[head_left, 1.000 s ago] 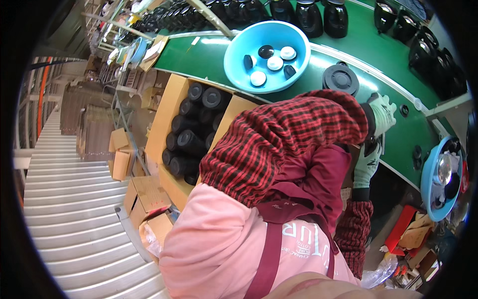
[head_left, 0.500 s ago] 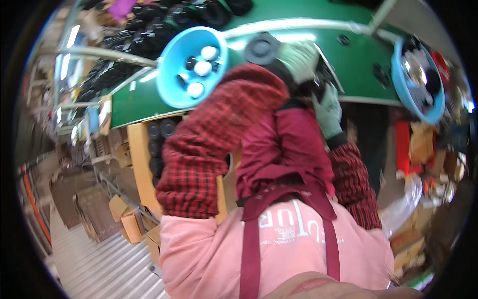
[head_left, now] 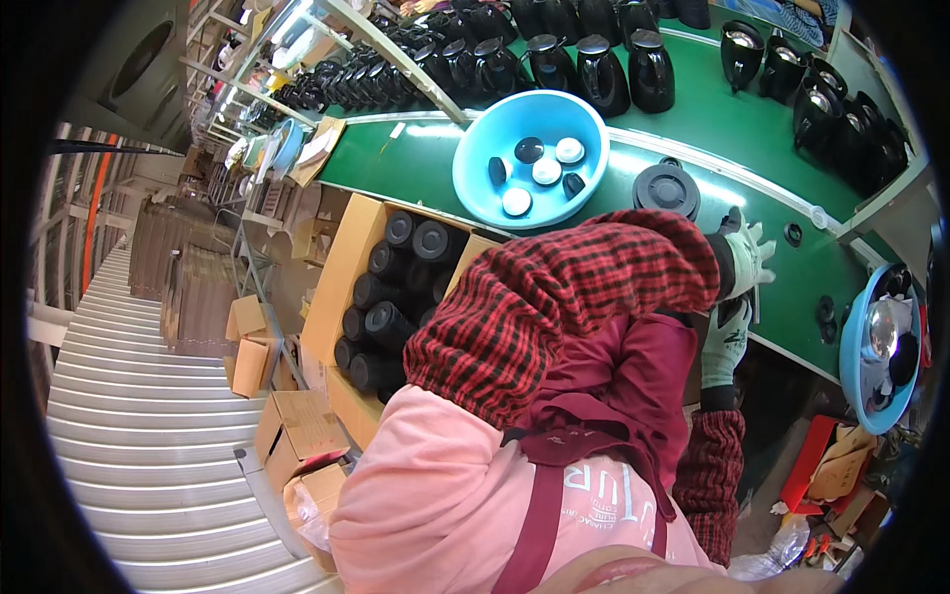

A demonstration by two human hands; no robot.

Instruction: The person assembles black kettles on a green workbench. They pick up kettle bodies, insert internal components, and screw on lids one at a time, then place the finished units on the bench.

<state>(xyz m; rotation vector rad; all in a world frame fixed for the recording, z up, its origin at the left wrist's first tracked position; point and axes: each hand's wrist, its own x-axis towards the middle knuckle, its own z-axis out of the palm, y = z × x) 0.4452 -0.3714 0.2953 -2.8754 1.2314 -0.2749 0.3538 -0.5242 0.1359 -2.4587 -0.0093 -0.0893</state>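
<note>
Both hands are close together at the near edge of the green bench, in pale green gloves with dark cuffs. My left hand (head_left: 749, 259) reaches across from the left with its fingers spread over the bench edge. Just below it is my right hand (head_left: 725, 344), its fingertips partly hidden, so any object in it cannot be made out. A dark part shows by the left fingers, too covered to name. Left of the hands stands a round black lidded container (head_left: 665, 192). A light blue basin (head_left: 475, 186) holds several white and black round caps.
Rows of black jugs (head_left: 603, 77) line the far side of the green bench (head_left: 416, 163). A cardboard box (head_left: 332, 282) of black cylinders (head_left: 388, 325) stands at the left. Another blue basin (head_left: 853, 342) of parts is at the right, above a red bin (head_left: 809, 465).
The view has swung, bringing the jugs and the box of cylinders into clearer sight. My left fingers are now spread out; before, both hands were closed in around a dark thing.
</note>
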